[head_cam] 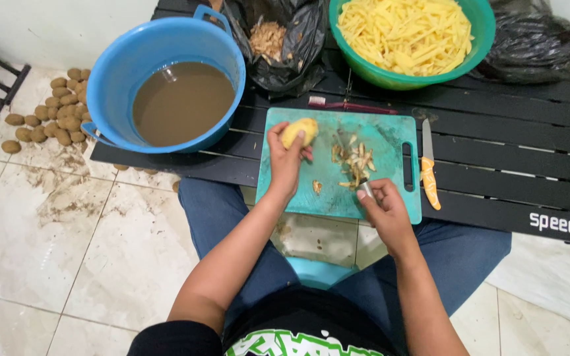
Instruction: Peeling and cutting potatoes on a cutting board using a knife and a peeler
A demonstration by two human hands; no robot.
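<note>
while the left hand grips a half-peeled potato over the teal cutting board, the right hand clasps a peeler, so peeling seems mid-way and calls for turning the potato.

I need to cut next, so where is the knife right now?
The knife with the orange handle lies on the black table, just right of the teal cutting board, past the right hand.
</note>
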